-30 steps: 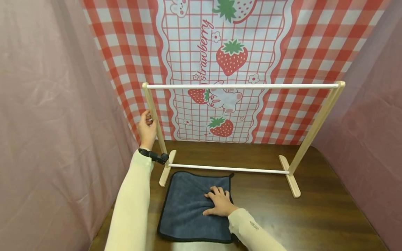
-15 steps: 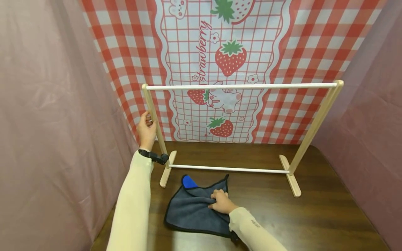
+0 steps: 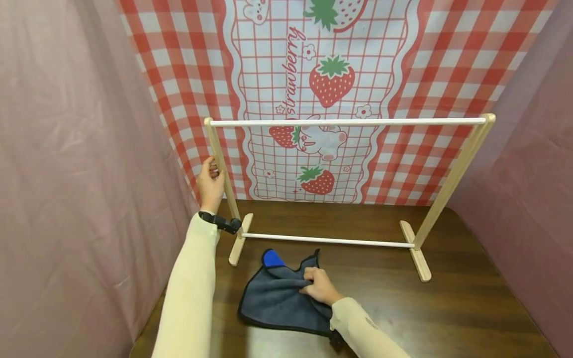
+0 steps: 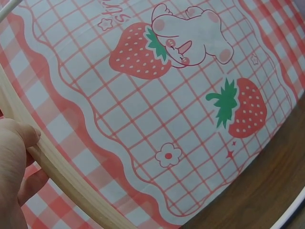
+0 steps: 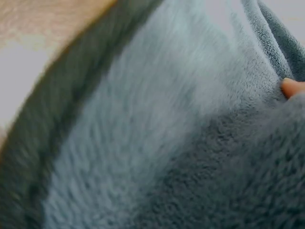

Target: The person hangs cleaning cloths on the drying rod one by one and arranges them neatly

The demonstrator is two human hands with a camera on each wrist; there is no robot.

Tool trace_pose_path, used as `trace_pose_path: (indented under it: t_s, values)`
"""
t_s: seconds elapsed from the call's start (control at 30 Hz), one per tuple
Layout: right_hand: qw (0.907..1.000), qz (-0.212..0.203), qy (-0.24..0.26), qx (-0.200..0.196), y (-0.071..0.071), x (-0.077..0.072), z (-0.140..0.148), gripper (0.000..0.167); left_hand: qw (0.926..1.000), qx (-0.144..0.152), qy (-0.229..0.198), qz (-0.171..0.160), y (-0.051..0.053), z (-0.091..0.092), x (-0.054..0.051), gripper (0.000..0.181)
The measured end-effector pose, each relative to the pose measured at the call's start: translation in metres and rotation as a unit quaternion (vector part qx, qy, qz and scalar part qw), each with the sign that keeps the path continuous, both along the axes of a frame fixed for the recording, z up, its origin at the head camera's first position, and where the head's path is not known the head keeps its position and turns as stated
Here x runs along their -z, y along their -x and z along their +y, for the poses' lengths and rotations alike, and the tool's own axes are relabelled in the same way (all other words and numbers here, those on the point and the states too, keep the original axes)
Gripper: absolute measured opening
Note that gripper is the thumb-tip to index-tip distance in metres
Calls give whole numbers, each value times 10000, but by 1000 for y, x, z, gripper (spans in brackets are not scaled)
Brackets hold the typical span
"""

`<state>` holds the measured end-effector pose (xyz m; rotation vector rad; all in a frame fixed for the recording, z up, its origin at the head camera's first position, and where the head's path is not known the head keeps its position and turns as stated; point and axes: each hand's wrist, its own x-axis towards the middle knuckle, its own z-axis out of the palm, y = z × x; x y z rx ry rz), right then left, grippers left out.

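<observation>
My left hand [image 3: 210, 184] holds the left wooden post [image 3: 227, 186] of a rack with white rods. In the left wrist view, the thumb and a finger lie on either side of this post [image 4: 62, 179]. On the table in front of the rack, my right hand [image 3: 321, 286] grips a bunched fold of a dark grey towel [image 3: 279, 303] with black edging. One far corner of the towel is turned over and shows blue. Grey pile of the towel [image 5: 143, 124] fills most of the right wrist view, where only one fingertip shows.
The rack's top rod [image 3: 349, 122] and lower rod [image 3: 327, 240] run across to its right post [image 3: 452, 181]. Behind it hangs a red checked strawberry cloth [image 3: 264, 74]. Pink curtains [image 3: 80, 174] stand at both sides of the brown table [image 3: 452, 318].
My right hand has gone from lying spread on the flat towel to gripping a fold. The towel has bunched up, and a blue corner has turned over. The left hand stays on the post.
</observation>
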<state>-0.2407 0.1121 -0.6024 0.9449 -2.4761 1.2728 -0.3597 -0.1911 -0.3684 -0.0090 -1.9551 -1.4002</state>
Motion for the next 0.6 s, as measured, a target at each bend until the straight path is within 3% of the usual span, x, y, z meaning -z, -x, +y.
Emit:
trace_pose_path:
  t_s: [0.3,0.6]
  values:
    - [9917,1203,454,-72,12,-36,13,35,10000,-6,10,-30,-1,-1,1,44]
    - [9763,2102,493,-125,33,-98,32,34,9999,18,104,59,0,-2,3,43]
